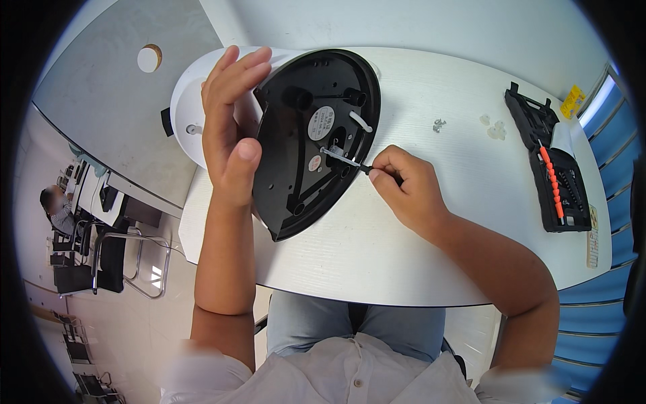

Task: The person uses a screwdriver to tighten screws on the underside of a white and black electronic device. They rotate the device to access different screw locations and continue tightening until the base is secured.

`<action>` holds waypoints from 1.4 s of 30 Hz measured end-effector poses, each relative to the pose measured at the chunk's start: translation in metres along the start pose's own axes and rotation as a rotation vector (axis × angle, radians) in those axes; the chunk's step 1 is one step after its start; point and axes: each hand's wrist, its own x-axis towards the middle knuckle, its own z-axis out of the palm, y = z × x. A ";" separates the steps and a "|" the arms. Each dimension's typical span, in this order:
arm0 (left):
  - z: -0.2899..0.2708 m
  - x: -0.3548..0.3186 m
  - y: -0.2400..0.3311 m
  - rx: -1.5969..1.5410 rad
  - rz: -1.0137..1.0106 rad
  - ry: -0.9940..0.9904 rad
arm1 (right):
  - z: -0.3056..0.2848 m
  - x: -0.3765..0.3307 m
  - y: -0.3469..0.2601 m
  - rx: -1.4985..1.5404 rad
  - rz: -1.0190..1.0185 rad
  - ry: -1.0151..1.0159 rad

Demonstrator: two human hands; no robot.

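A black curved plastic base (286,128) stands tilted on the white table, its underside with round labels and screw holes turned toward me. My right hand (407,185) pinches the dark handle of a screwdriver (343,158). The grey shaft reaches over a recess in the base, its tip beside a small hole. Along the base's left edge, my left hand (229,128) is raised with fingers stretched and thumb apart; whether its palm touches the base I cannot tell. Partly behind that hand is a rounded white shell (185,97). A short white tube (361,122) pokes out of the recess.
Small metal screws (439,125) and clear plastic bits (496,129) lie on the white table (444,262). At the right is an open black tool case (575,195) with an orange flexible shaft (552,182). A yellow packet (572,102) is behind it. Far left, a person (60,212) sits.
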 end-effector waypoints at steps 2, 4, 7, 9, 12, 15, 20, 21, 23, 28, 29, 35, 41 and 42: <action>0.000 0.000 -0.001 0.001 0.006 -0.001 | 0.000 0.001 0.001 -0.033 -0.022 0.007; 0.000 0.000 0.000 0.006 0.010 -0.001 | -0.001 0.001 0.001 -0.048 -0.037 0.011; -0.002 0.001 0.000 0.013 0.011 -0.004 | 0.000 0.002 0.000 -0.049 -0.029 0.008; -0.002 0.001 -0.001 0.016 0.015 -0.010 | -0.001 0.001 -0.003 -0.054 0.001 -0.001; -0.001 0.000 -0.001 -0.006 0.010 -0.004 | 0.002 -0.003 -0.003 -0.037 -0.059 0.067; -0.002 0.000 -0.002 -0.012 0.035 -0.010 | 0.001 -0.004 -0.011 -0.124 -0.128 0.135; -0.005 0.002 -0.004 0.000 0.068 -0.042 | -0.004 -0.008 -0.029 -0.309 -0.107 0.035; -0.006 0.004 -0.004 0.007 0.081 -0.045 | -0.006 -0.007 -0.034 -0.340 -0.104 0.004; -0.005 0.002 0.001 0.018 0.026 -0.009 | -0.007 -0.010 -0.041 -0.264 -0.061 -0.032; 0.002 -0.002 0.005 0.048 -0.013 0.025 | -0.014 -0.010 -0.057 -0.208 0.105 -0.085; 0.002 -0.001 0.005 0.048 -0.018 0.026 | -0.016 -0.008 -0.055 -0.226 0.112 -0.082; 0.003 -0.002 0.012 0.063 -0.009 0.042 | -0.021 0.000 -0.051 -0.252 0.117 -0.066; 0.006 -0.002 0.014 0.059 -0.024 0.053 | -0.022 0.000 -0.051 -0.306 0.021 -0.076; 0.005 -0.002 0.014 0.063 -0.028 0.049 | -0.022 0.001 -0.053 -0.320 0.094 -0.107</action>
